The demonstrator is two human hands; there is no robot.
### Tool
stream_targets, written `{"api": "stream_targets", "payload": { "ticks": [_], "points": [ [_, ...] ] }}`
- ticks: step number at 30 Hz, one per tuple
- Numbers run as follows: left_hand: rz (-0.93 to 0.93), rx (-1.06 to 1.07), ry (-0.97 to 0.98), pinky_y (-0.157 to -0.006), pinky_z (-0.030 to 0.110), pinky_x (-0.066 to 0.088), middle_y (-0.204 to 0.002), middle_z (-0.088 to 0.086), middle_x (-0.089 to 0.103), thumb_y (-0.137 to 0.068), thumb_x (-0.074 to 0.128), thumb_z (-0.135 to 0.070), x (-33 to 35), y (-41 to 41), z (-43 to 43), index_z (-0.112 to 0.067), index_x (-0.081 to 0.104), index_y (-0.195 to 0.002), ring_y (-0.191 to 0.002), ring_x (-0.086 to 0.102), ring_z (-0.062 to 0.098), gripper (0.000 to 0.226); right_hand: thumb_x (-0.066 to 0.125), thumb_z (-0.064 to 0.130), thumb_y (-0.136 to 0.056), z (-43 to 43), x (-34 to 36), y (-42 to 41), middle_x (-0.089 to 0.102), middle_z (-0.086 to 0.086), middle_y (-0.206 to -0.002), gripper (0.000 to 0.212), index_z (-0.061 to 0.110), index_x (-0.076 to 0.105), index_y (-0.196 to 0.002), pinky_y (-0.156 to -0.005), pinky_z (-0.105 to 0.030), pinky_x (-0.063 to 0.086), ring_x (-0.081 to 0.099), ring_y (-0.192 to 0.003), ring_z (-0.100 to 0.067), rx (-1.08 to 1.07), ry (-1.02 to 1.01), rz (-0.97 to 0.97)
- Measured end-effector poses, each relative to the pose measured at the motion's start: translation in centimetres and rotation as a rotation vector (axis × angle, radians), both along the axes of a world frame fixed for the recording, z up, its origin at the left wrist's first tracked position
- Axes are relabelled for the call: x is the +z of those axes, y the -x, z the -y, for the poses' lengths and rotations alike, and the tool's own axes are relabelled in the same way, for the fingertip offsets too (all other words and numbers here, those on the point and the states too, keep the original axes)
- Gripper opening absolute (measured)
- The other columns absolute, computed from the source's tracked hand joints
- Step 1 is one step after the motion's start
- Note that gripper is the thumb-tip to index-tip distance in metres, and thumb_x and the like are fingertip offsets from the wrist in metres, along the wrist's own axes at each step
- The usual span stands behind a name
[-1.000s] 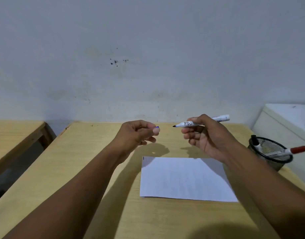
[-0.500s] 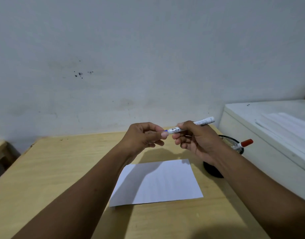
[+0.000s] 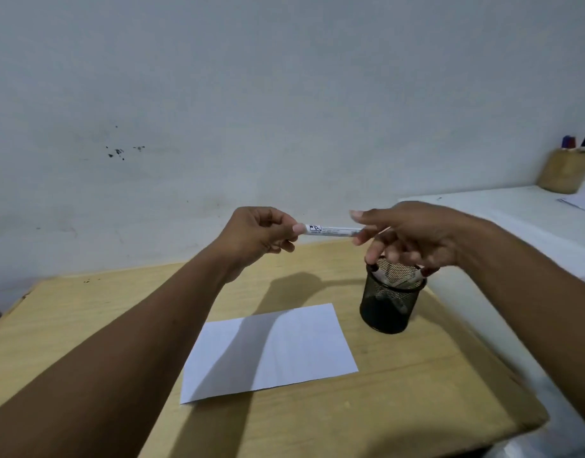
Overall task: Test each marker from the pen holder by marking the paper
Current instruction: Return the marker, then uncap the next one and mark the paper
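My left hand (image 3: 258, 234) grips the left end of a white marker (image 3: 330, 231) and holds it level in the air above the table; that end is hidden in my fingers. My right hand (image 3: 416, 236) has its fingers spread at the marker's right end, just above the black mesh pen holder (image 3: 388, 309). One lowered fingertip is close to a black-capped marker (image 3: 378, 274) in the holder. A red-capped marker (image 3: 422, 273) leans on the holder's right rim. The white paper (image 3: 284, 352) lies on the table below my hands, left of the holder.
The wooden table (image 3: 86, 325) ends at a wall behind. A white surface (image 3: 515, 219) stands higher along the table's right side. At its far right corner is a wooden cup (image 3: 563, 173) with more markers and some paper.
The two hands came together at the marker's tip. My left hand now holds the marker alone, and my right hand has loosened and spread over the pen holder. The view turned right.
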State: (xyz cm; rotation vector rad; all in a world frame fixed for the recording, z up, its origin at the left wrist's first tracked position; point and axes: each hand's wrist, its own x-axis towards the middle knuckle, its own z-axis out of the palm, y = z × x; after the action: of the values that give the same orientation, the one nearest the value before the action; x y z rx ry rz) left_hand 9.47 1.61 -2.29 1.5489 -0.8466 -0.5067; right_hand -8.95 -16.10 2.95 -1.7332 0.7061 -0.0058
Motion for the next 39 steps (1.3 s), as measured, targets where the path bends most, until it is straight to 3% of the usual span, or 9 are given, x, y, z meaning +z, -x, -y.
{"api": "stream_targets", "payload": {
  "ticks": [5, 13, 19, 23, 26, 29, 33, 36, 39],
  "points": [
    [0.151, -0.005, -0.048, -0.063, 0.023, 0.048, -0.068, 0.004, 0.070, -0.081, 0.086, -0.017, 1.3, 1.3, 2.0, 0.003, 0.075, -0.091, -0.066, 0.068, 0.016, 0.025, 0.071, 0.039, -0.092, 3.6, 0.4, 1.7, 0.064, -0.011, -0.063, 0.038, 0.002, 0.066, -0.100, -0.030, -0.018, 0.025, 0.043, -0.034, -0.011, -0.199, 0.247, 0.042],
    [0.561, 0.008, -0.216, -0.060, 0.022, 0.042, -0.074, 0.001, 0.075, -0.077, 0.088, -0.034, 0.5, 5.1, 6.9, -0.018, 0.075, -0.089, -0.066, 0.063, 0.010, 0.023, 0.070, 0.029, -0.093, 3.8, -2.6, 1.6, 0.066, -0.010, -0.068, 0.024, 0.005, 0.068, -0.093, -0.042, -0.021, 0.031, 0.046, -0.041, -0.015, -0.250, 0.290, 0.118],
    [0.511, -0.112, -0.341, -0.066, 0.025, 0.047, -0.081, -0.001, 0.080, -0.072, 0.089, -0.044, -0.2, 6.8, 7.8, -0.019, 0.073, -0.106, -0.075, 0.068, 0.010, 0.046, 0.069, 0.028, -0.094, 4.1, -3.6, 1.2, 0.068, -0.008, -0.068, 0.019, 0.009, 0.067, -0.089, -0.041, -0.019, 0.029, 0.047, -0.039, -0.014, -0.266, 0.317, 0.179],
    [0.550, -0.103, -0.346, -0.060, 0.024, 0.043, -0.071, -0.001, 0.075, -0.077, 0.087, -0.034, -0.6, 7.2, 8.1, -0.013, 0.079, -0.094, -0.064, 0.064, 0.010, 0.028, 0.067, 0.024, -0.095, 4.0, -3.8, 1.0, 0.067, -0.009, -0.069, 0.017, 0.007, 0.067, -0.092, -0.040, -0.020, 0.028, 0.045, -0.037, -0.013, -0.317, 0.318, 0.251],
    [0.552, -0.075, -0.320, -0.056, 0.025, 0.051, -0.070, -0.001, 0.075, -0.083, 0.083, -0.020, -0.3, 7.5, 7.8, -0.010, 0.075, -0.111, -0.068, 0.072, 0.019, 0.031, 0.067, 0.024, -0.095, 3.8, -3.6, 0.8, 0.068, -0.008, -0.068, 0.018, 0.005, 0.069, -0.093, -0.043, -0.021, 0.029, 0.045, -0.040, -0.015, -0.339, 0.343, 0.297],
    [0.528, -0.033, -0.267, -0.047, 0.015, 0.047, -0.067, -0.005, 0.072, -0.086, 0.079, -0.014, 0.7, 7.2, 7.0, -0.011, 0.067, -0.121, -0.056, 0.064, 0.006, 0.038, 0.066, 0.025, -0.095, 3.1, -3.1, 0.6, 0.070, -0.008, -0.069, 0.018, 0.007, 0.070, -0.093, -0.044, -0.022, 0.032, 0.047, -0.046, -0.016, -0.342, 0.377, 0.337],
    [0.447, 0.045, -0.172, -0.049, 0.020, 0.050, -0.069, -0.002, 0.075, -0.086, 0.079, -0.015, 2.8, 5.7, 4.6, -0.011, 0.070, -0.111, -0.053, 0.067, -0.001, 0.028, 0.068, 0.029, -0.095, 1.5, -2.3, -0.9, 0.075, -0.002, -0.082, 0.022, 0.009, 0.073, -0.091, -0.062, -0.026, 0.042, 0.061, -0.071, -0.010, -0.265, 0.450, 0.426],
    [0.368, 0.109, -0.097, -0.065, 0.035, 0.057, -0.074, 0.005, 0.079, -0.087, 0.078, -0.015, 4.0, 3.7, 1.9, -0.009, 0.074, -0.100, -0.064, 0.073, 0.012, 0.015, 0.069, 0.039, -0.094, -0.3, -1.9, -2.7, 0.079, 0.002, -0.093, 0.028, 0.012, 0.076, -0.091, -0.073, -0.028, 0.046, 0.067, -0.089, -0.010, -0.125, 0.439, 0.443],
    [0.262, 0.178, -0.013, -0.070, 0.034, 0.056, -0.075, 0.004, 0.079, -0.089, 0.076, -0.012, 4.4, 1.4, -1.4, -0.006, 0.077, -0.091, -0.070, 0.075, 0.019, 0.006, 0.070, 0.041, -0.093, -2.6, -1.8, -4.7, 0.081, -0.003, -0.101, 0.032, 0.010, 0.076, -0.096, -0.071, -0.021, 0.047, 0.073, -0.094, -0.012, 0.036, 0.405, 0.434]
  ]
}}
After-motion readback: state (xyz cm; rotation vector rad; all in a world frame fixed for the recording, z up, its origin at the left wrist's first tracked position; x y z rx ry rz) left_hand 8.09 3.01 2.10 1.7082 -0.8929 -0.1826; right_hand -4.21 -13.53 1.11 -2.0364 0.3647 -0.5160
